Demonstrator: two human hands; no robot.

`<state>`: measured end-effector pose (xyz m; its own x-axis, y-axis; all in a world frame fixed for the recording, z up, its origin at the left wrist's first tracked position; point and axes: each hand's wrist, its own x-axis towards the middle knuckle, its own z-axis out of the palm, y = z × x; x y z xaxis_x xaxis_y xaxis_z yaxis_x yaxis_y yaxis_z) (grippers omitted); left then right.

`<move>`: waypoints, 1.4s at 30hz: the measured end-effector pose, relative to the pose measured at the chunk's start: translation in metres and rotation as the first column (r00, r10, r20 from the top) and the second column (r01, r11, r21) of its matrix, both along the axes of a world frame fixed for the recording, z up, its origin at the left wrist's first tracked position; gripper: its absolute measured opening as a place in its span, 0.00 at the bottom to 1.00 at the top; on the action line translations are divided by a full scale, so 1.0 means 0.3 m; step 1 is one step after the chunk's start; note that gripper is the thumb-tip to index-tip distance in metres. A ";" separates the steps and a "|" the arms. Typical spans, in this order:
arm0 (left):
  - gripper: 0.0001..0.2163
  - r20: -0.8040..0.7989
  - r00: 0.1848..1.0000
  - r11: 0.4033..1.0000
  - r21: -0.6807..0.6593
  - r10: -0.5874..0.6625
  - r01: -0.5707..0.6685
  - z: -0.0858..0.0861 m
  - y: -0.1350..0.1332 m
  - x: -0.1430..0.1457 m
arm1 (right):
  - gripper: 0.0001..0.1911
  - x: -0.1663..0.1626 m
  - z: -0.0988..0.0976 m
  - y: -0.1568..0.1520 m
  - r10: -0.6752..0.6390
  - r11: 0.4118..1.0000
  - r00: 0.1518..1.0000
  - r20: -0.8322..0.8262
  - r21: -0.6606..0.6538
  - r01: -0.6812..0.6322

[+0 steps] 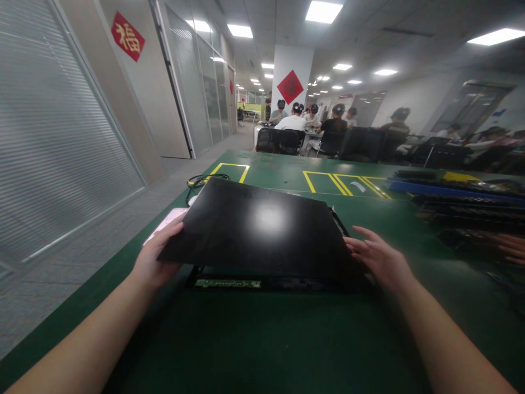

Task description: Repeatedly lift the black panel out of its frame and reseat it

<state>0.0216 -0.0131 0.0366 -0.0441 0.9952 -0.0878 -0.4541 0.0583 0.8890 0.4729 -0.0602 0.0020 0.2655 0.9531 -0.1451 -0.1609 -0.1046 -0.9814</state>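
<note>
A glossy black flat display panel (262,224) is tilted over the green table, its left side raised. My left hand (153,254) is closed on its left edge, fingers on top. My right hand (379,257) is beside the right edge, fingers spread and fingertips touching there; its thumb cannot be made out. Beneath the panel lies a black frame (295,284), partly hidden. A narrow green circuit board (227,283) shows at its front.
The green table (270,345) has yellow tape outlines (328,175) at its far side. A pink sheet or pad (166,223) and a black cable (200,179) lie left. Blurred stacked dark parts (471,208) and another person's hand (512,249) are right. People sit farther back.
</note>
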 end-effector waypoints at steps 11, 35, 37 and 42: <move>0.24 -0.062 0.993 0.995 0.006 -0.099 0.100 -0.047 0.014 0.031 | 0.27 0.006 -0.013 0.014 -0.011 1.000 1.000 -0.025 0.003 0.011; 0.22 -0.122 0.981 0.970 -0.210 -0.153 0.125 -0.077 0.035 0.037 | 0.20 0.056 -0.061 0.036 -0.033 0.999 0.999 0.037 -0.014 0.033; 0.21 -0.132 0.981 0.970 -0.214 -0.145 0.114 -0.070 0.031 0.043 | 0.20 0.058 -0.061 0.037 -0.045 0.999 0.998 0.046 -0.015 0.046; 0.20 -0.093 0.989 0.975 -0.202 -0.112 0.092 -0.060 0.029 0.052 | 0.21 0.060 -0.063 0.038 -0.041 0.999 0.998 0.050 -0.025 0.042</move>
